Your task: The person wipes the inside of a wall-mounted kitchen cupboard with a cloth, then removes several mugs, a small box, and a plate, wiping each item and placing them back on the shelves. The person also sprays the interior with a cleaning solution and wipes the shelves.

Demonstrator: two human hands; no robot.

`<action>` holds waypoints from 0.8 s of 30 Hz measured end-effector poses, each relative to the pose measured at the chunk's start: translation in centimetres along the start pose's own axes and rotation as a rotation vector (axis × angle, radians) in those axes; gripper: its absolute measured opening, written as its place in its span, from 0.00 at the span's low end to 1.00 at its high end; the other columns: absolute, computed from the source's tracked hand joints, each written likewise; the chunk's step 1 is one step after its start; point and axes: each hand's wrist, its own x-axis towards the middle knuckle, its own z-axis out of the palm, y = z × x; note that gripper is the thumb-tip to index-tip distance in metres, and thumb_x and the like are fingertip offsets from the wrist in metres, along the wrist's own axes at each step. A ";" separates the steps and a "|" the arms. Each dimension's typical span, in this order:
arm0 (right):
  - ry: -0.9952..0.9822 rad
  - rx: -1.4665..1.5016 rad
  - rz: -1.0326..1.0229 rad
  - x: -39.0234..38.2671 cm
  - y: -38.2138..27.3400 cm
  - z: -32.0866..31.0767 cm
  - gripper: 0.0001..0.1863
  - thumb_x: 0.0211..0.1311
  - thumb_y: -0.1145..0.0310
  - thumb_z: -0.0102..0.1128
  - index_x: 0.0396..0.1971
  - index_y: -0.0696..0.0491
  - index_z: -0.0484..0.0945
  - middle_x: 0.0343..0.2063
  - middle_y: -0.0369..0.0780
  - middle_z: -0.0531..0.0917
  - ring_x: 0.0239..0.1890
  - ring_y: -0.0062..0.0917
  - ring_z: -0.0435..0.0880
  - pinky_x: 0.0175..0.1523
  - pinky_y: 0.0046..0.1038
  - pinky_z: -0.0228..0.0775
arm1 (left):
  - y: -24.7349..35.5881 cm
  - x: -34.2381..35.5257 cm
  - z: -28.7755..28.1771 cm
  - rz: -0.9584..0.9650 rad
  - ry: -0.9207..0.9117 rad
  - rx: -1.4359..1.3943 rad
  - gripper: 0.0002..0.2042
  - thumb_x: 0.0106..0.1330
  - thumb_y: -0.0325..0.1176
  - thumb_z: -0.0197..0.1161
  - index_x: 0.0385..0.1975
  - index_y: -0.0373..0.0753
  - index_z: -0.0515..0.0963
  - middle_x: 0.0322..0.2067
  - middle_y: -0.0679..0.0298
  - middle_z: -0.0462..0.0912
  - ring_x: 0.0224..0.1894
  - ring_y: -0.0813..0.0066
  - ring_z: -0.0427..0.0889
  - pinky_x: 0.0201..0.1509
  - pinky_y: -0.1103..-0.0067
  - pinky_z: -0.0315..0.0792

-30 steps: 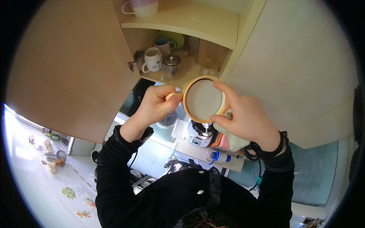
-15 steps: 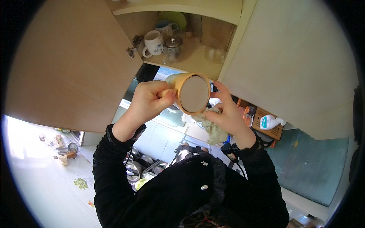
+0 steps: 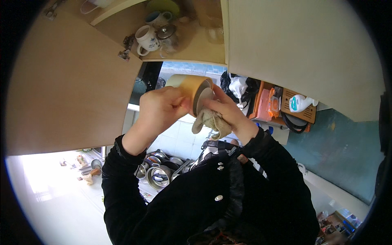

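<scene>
While the mug (image 3: 185,85) showed its pale round face almost squarely to the camera a second ago, it now lies turned nearly side-on, with its yellow-orange wall in view and its orange-rimmed end facing the right hand (image 3: 230,113). The left hand (image 3: 157,108) has its grip clamped on the mug near that end, the knuckles covering part of the wall. The right hand's grip is closed on a greenish-beige cloth (image 3: 212,123), which hangs bunched below its fingers (image 3: 223,98), and those fingers have come in against the orange-rimmed end; whether they reach inside it I cannot tell. The turn seems to bring that end square to the cloth hand, the left hand serving as the steadying one. The mug is held in the air in front of and below the open cupboard, apart from its shelf (image 3: 192,52). On that shelf stand a white flowered mug (image 3: 146,38), a blue-grey mug (image 3: 156,18) and a lidded glass pot (image 3: 167,40). Beyond the right hand, a white bottle (image 3: 299,104) has come more fully into sight than at first.
</scene>
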 end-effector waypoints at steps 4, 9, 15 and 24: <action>0.012 -0.033 -0.055 -0.8 -0.7 -0.7 0.32 0.62 0.67 0.63 0.65 0.54 0.61 0.49 0.41 0.76 0.48 0.24 0.78 0.52 0.25 0.73 | -1.4 -1.0 0.0 -0.158 0.020 -0.240 0.11 0.56 0.31 0.66 0.18 0.35 0.72 0.14 0.62 0.69 0.17 0.74 0.67 0.21 0.77 0.63; -0.037 0.228 -0.022 -2.3 -2.3 -2.0 0.26 0.69 0.62 0.55 0.63 0.55 0.65 0.46 0.38 0.78 0.46 0.21 0.79 0.50 0.24 0.73 | -3.5 -2.7 0.9 -0.320 0.026 -0.571 0.14 0.65 0.33 0.61 0.19 0.33 0.71 0.15 0.72 0.65 0.21 0.86 0.60 0.22 0.82 0.56; -0.089 0.250 -0.001 -3.3 -3.2 -2.4 0.28 0.72 0.51 0.47 0.62 0.55 0.66 0.45 0.39 0.79 0.35 0.20 0.81 0.41 0.21 0.76 | -4.0 -3.6 1.3 -0.374 0.129 -0.744 0.13 0.66 0.32 0.60 0.20 0.32 0.71 0.17 0.72 0.66 0.22 0.87 0.61 0.24 0.83 0.57; -0.020 0.219 -0.054 -5.0 -3.6 -2.5 0.21 0.72 0.47 0.43 0.37 0.50 0.72 0.45 0.44 0.80 0.34 0.20 0.81 0.35 0.21 0.78 | -2.7 -3.5 0.5 -0.211 0.100 -0.481 0.13 0.61 0.30 0.64 0.17 0.33 0.70 0.14 0.68 0.65 0.19 0.83 0.61 0.21 0.80 0.57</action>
